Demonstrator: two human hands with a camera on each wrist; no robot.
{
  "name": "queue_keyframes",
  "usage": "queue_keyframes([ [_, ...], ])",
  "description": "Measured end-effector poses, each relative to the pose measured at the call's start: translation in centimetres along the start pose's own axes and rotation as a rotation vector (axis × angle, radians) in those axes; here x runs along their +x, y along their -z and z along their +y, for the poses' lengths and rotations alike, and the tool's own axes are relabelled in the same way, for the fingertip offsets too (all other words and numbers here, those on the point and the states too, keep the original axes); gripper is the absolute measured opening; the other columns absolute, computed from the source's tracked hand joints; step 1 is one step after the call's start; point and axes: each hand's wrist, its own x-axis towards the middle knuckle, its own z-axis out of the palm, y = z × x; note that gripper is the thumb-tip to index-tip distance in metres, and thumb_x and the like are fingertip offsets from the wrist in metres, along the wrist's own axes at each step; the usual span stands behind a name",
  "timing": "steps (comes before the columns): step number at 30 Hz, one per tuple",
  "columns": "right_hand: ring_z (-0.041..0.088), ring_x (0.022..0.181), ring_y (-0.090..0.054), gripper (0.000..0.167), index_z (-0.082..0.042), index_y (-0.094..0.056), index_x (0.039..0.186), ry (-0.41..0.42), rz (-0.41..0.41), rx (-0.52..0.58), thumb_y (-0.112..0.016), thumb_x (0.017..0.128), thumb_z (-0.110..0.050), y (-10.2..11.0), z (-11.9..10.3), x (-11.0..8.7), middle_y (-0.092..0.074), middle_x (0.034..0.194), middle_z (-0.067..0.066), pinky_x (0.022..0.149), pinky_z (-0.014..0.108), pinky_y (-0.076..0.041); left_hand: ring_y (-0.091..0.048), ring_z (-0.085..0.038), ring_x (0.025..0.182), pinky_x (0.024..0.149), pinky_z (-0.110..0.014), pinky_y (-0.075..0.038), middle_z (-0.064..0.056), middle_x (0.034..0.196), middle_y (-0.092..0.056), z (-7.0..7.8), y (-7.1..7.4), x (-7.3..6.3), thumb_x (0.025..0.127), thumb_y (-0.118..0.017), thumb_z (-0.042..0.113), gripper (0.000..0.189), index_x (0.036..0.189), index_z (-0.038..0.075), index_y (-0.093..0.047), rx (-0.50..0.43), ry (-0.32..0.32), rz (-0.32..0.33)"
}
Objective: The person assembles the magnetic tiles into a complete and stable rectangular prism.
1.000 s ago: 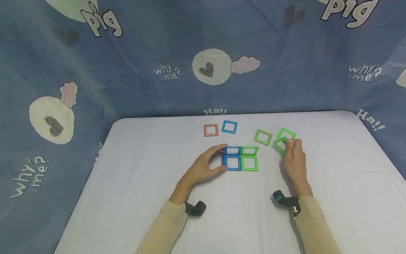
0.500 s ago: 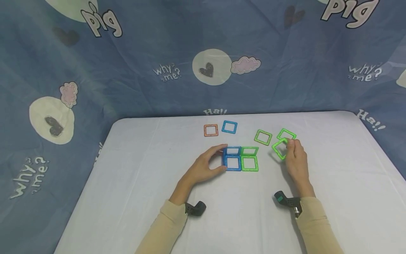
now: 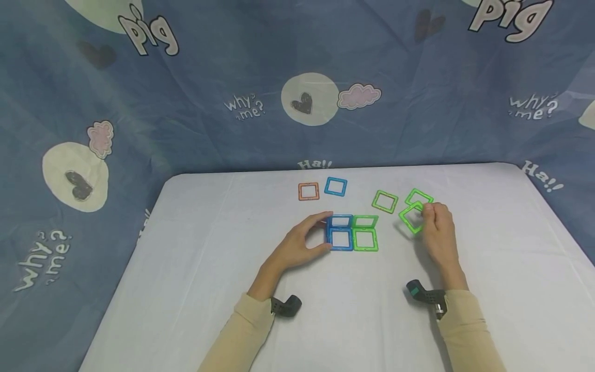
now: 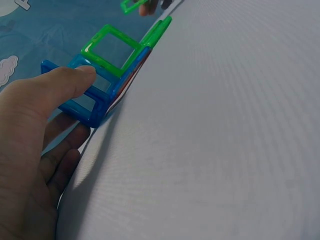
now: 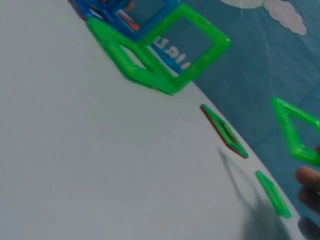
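In the head view my left hand (image 3: 295, 247) grips the left side of a small build of magnetic tiles, with blue square tiles (image 3: 342, 228) joined to green ones (image 3: 365, 249). Some of these tiles stand up behind the flat front ones. The left wrist view shows the thumb (image 4: 75, 82) pressed on a blue tile, with the other fingers behind and below it. Over to the right, my right hand (image 3: 440, 235) pinches a loose green square tile (image 3: 406, 224) by its corner, tilted and held above the table. Only fingertips (image 5: 309, 177) of that hand show in the right wrist view.
Behind the build lie an orange square tile (image 3: 309, 199) and a blue one (image 3: 335, 194). A green tile with a reddish edge (image 3: 375, 199) and another green tile (image 3: 423, 193) lie back right. A patterned blue cloth (image 3: 195, 124) hangs behind the white table (image 3: 186, 268).
My right hand has drifted slightly right, and the green tile in it has swung lower and turned its face more toward the head camera. The left hand and the build stay put.
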Motion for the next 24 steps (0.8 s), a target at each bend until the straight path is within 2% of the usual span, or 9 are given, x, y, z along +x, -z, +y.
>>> queue_keyframes([
  [4,0.029,0.1,-0.044,0.047,0.005,-0.049,0.1,0.014,-0.086,0.02,-0.025,0.104,-0.035,1.1,-0.1,0.1,-0.051,0.104,0.021,0.083,0.042,-0.037,-0.05,-0.004,0.123,0.113,-0.032,-0.035,0.014,0.131,-0.053,0.0,0.0,0.0,0.082,-0.073,0.036,0.073,0.143,0.039,-0.033,0.005,-0.006,0.002],
  [6,0.027,0.101,-0.046,0.048,0.004,-0.049,0.103,0.014,-0.147,0.022,-0.024,0.104,-0.037,1.6,-0.2,0.2,-0.053,0.107,0.021,0.084,0.042,-0.038,-0.05,-0.003,0.123,0.112,-0.032,-0.036,0.014,0.131,-0.053,-0.1,-0.1,0.0,0.082,-0.073,0.035,0.073,0.143,0.039,-0.033,0.005,-0.006,0.003],
  [10,0.011,0.096,-0.048,0.046,0.002,-0.05,0.104,0.025,-0.221,0.038,-0.03,0.103,-0.039,2.2,-0.5,0.2,-0.057,0.105,0.017,0.083,0.029,-0.038,-0.049,-0.002,0.123,0.113,-0.029,-0.035,0.014,0.131,-0.053,-0.1,-0.1,0.0,0.082,-0.073,0.034,0.073,0.143,0.039,-0.033,-0.002,0.001,0.004],
  [14,0.0,0.093,-0.05,0.041,0.0,-0.053,0.106,0.04,-0.254,0.071,-0.037,0.101,-0.037,2.4,-0.6,0.1,-0.06,0.099,0.012,0.082,0.018,-0.038,-0.05,-0.002,0.123,0.112,-0.029,-0.035,0.014,0.131,-0.053,-0.1,-0.1,0.0,0.081,-0.073,0.033,0.074,0.143,0.039,-0.033,-0.009,-0.001,0.006],
  [19,0.002,0.09,-0.055,0.036,-0.005,-0.052,0.114,0.031,-0.309,0.094,-0.042,0.1,-0.036,2.5,-0.3,0.1,-0.063,0.095,0.009,0.078,0.014,-0.04,-0.05,0.0,0.122,0.112,-0.025,-0.035,0.015,0.131,-0.053,-0.1,-0.1,0.0,0.081,-0.074,0.033,0.074,0.143,0.04,-0.033,-0.026,-0.003,0.005],
  [24,0.004,0.086,-0.06,0.029,-0.006,-0.05,0.122,0.061,-0.382,0.127,-0.046,0.1,-0.025,2.7,-0.2,0.0,-0.063,0.096,0.011,0.078,0.013,-0.04,-0.049,0.0,0.123,0.112,-0.025,-0.035,0.017,0.131,-0.052,-0.1,-0.1,-0.1,0.081,-0.074,0.034,0.074,0.142,0.041,-0.033,-0.025,0.001,0.006],
])
